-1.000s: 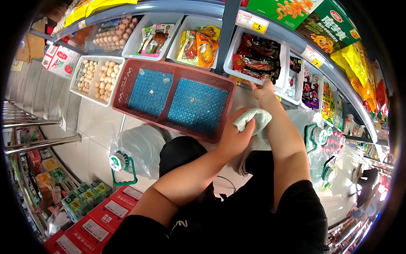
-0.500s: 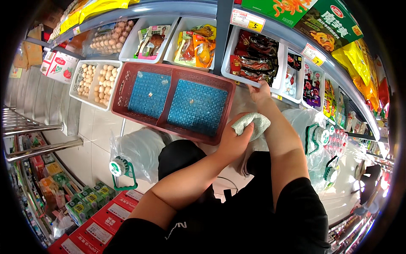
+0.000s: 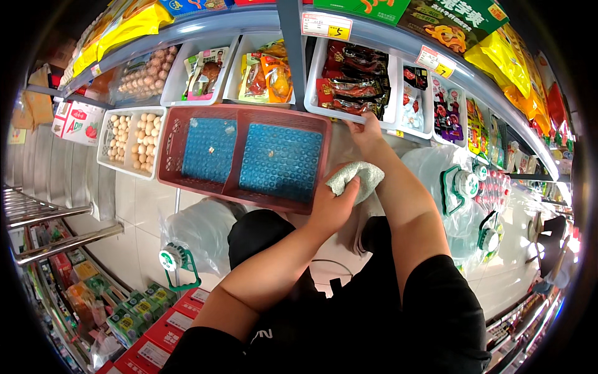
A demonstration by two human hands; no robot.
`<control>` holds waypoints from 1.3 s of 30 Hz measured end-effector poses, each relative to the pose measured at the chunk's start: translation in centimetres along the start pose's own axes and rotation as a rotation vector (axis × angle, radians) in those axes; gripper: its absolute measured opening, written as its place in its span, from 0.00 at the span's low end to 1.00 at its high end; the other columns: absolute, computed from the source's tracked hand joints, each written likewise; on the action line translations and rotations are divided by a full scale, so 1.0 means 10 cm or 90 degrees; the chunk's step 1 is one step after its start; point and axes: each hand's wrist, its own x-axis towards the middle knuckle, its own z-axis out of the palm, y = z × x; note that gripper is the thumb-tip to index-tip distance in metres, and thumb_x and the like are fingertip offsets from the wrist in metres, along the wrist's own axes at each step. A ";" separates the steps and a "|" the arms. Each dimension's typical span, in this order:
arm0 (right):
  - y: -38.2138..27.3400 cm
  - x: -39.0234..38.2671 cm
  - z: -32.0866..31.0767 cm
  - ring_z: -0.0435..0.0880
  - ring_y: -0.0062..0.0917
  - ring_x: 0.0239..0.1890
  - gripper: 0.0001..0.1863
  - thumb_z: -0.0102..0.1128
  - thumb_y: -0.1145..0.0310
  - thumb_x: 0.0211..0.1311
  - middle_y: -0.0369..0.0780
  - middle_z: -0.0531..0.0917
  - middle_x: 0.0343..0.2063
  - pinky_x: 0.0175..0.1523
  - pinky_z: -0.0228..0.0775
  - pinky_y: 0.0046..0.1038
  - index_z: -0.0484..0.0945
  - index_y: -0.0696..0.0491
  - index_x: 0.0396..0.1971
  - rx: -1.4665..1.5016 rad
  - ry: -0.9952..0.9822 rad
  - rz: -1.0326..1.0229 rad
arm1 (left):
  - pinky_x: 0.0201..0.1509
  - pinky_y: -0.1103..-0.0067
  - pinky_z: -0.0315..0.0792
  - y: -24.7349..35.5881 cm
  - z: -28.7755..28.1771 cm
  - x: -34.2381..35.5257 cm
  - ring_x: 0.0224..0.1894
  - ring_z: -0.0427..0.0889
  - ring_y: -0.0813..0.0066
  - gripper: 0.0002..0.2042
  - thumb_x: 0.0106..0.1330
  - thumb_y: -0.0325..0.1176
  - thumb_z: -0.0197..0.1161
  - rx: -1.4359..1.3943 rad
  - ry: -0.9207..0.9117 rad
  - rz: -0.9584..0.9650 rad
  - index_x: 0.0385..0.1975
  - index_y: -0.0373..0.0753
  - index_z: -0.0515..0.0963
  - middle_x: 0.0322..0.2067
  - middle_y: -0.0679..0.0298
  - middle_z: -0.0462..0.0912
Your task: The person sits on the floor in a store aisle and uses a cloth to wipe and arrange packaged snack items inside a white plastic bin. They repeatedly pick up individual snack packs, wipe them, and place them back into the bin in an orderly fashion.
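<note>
My left hand [image 3: 335, 209] is closed round a folded pale green-white cloth [image 3: 360, 177], its thumb on top. Stretched out past the cloth, my right hand [image 3: 366, 131] grips the near edge of a white plastic tray [image 3: 339, 115] on the shelf, its fingertips partly hidden under the rim. Dark red and black vacuum packs [image 3: 354, 88] of snack food lie in that tray. Left of my hands is a red-brown plastic crate [image 3: 240, 111] with two compartments, each lined with blue bubbled sheeting [image 3: 277, 159] with small bits of debris on it.
A white egg basket [image 3: 132, 163] sits left of the crate. More white trays [image 3: 232, 96] of packets line the shelf, below a grey shelf edge [image 3: 218, 22]. Large water bottles stand at left [image 3: 202, 230] and right [image 3: 430, 177]. Red cartons [image 3: 165, 330] lie lower left.
The whole view has shifted slightly, with the shelf and crate appearing further left. My left hand still holds the cloth, and my right hand remains at the tray's edge.
</note>
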 end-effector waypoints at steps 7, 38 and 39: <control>0.10 -0.07 -0.15 0.81 0.53 0.47 0.16 0.44 0.72 0.62 0.56 0.79 0.43 0.54 0.82 0.46 0.69 0.69 0.44 -0.033 -0.042 -0.058 | 0.51 0.76 0.72 -0.05 -0.02 0.03 0.46 0.79 0.74 0.13 0.69 0.29 0.56 0.011 -0.007 0.004 0.50 0.33 0.76 0.43 0.61 0.82; 0.07 0.21 -0.10 0.78 0.52 0.51 0.17 0.42 0.71 0.66 0.54 0.76 0.49 0.56 0.79 0.53 0.67 0.66 0.49 0.028 -0.055 0.014 | 0.49 0.77 0.73 -0.09 -0.04 0.00 0.44 0.80 0.74 0.12 0.68 0.28 0.57 0.030 -0.041 -0.018 0.49 0.33 0.76 0.42 0.61 0.83; 0.06 0.22 -0.11 0.80 0.48 0.50 0.16 0.43 0.71 0.65 0.52 0.78 0.47 0.54 0.80 0.52 0.69 0.64 0.48 0.033 -0.039 0.029 | 0.50 0.77 0.73 -0.08 -0.03 -0.01 0.44 0.80 0.74 0.12 0.68 0.29 0.57 0.028 -0.043 -0.021 0.49 0.33 0.76 0.42 0.61 0.83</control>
